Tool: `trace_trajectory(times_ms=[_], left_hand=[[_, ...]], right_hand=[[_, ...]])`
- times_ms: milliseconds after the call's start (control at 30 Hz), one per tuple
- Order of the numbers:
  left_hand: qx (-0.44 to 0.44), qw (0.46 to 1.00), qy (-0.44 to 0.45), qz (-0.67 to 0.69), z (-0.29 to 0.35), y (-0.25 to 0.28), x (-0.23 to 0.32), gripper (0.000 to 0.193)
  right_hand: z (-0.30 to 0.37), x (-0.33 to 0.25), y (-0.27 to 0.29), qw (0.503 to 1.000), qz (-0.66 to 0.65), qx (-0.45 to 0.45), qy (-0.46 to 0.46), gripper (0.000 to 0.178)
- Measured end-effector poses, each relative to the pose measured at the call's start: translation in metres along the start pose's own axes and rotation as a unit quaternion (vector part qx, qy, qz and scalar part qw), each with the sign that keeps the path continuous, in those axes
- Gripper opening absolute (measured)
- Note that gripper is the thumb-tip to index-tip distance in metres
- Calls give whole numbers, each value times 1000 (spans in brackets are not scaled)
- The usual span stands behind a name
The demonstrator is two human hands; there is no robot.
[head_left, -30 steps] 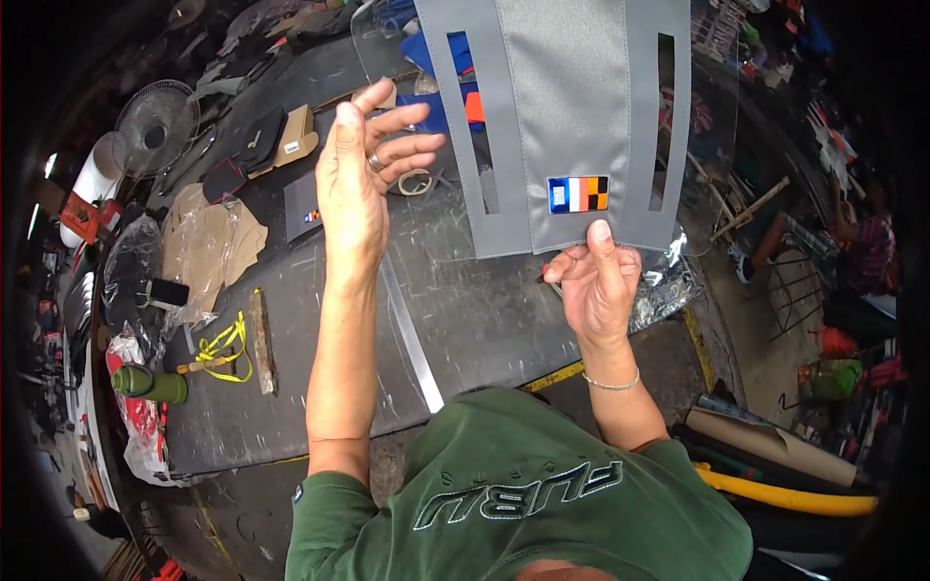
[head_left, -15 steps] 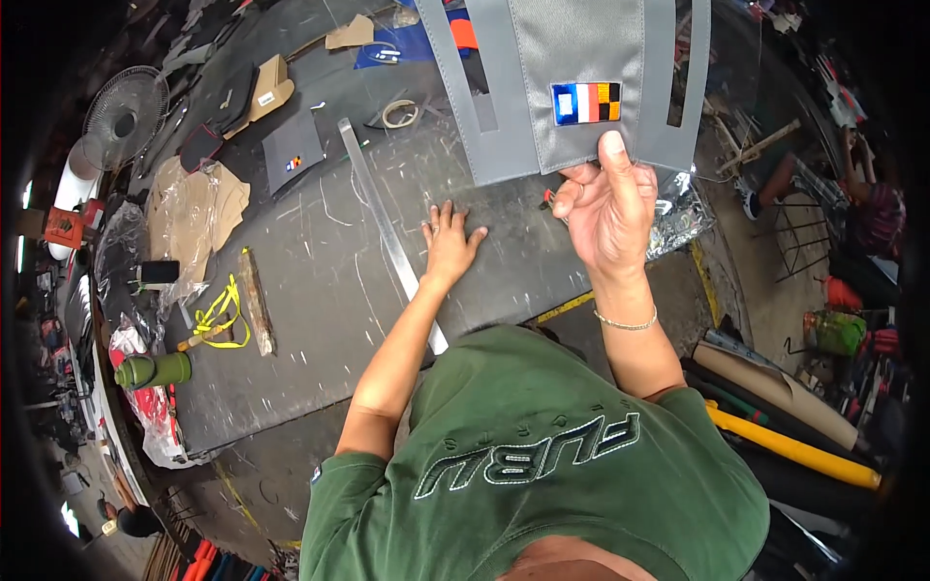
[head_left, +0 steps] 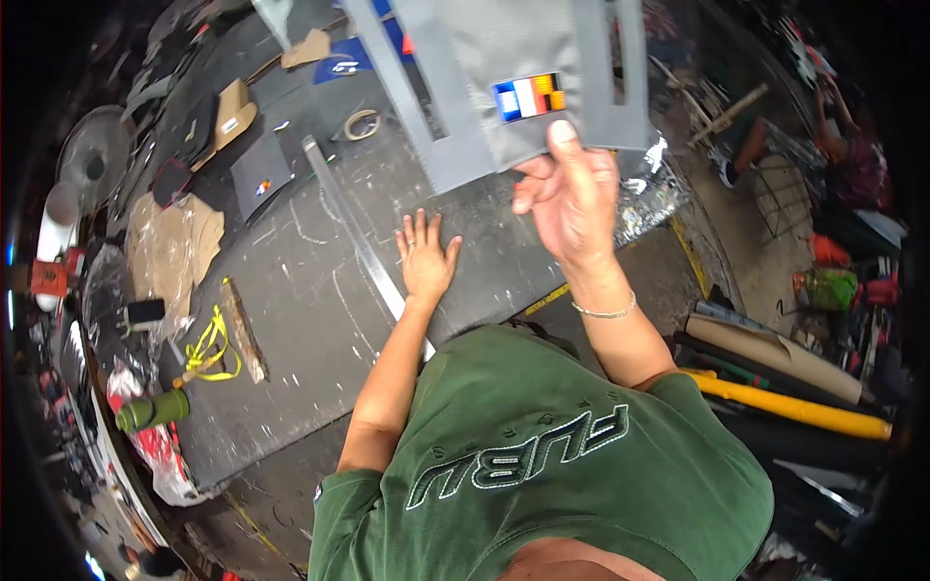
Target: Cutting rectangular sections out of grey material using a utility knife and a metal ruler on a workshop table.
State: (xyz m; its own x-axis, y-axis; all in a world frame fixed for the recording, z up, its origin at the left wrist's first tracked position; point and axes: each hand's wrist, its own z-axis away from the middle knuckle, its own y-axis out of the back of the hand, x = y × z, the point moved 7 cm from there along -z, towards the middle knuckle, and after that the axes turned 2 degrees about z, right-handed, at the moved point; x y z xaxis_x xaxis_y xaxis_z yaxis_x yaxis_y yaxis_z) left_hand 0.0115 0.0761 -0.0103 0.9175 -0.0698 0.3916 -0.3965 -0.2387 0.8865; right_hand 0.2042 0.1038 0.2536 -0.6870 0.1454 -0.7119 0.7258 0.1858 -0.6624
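My right hand (head_left: 578,203) holds up a grey stitched panel (head_left: 477,58) by its lower edge, thumb in front and fingers behind. Long slots run down both sides of the panel, and a small multicoloured patch (head_left: 529,96) sits near its bottom. The panel's top runs out of the picture. My left hand (head_left: 428,259) lies flat on the dark worktable (head_left: 300,290), fingers spread, holding nothing. Just left of that hand lies a long metal ruler (head_left: 356,237). Another grey piece (head_left: 254,174) with a similar patch rests farther left.
A roll of tape (head_left: 361,124), brown cardboard (head_left: 160,247), a yellow strap (head_left: 215,344), a wooden stick (head_left: 242,329) and a green bottle (head_left: 153,411) are on the table. Long rolls (head_left: 775,402) lie at my right. A person (head_left: 857,145) sits at the far right.
The whole view has shifted, so table things appear farther left. The panel has moved slightly left with my right hand and is a little blurred. My left hand stays flat on the table.
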Motion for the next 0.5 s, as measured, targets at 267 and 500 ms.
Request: trace_trajectory(times_ms=[267, 500], left_hand=[[-28, 999, 3, -18, -3, -2, -4, 62], [-43, 998, -18, -42, -5, -4, -2, 68]], right_hand=[[44, 80, 74, 986, -3, 104, -133, 23], [73, 97, 109, 975, 7, 156, -158, 24]])
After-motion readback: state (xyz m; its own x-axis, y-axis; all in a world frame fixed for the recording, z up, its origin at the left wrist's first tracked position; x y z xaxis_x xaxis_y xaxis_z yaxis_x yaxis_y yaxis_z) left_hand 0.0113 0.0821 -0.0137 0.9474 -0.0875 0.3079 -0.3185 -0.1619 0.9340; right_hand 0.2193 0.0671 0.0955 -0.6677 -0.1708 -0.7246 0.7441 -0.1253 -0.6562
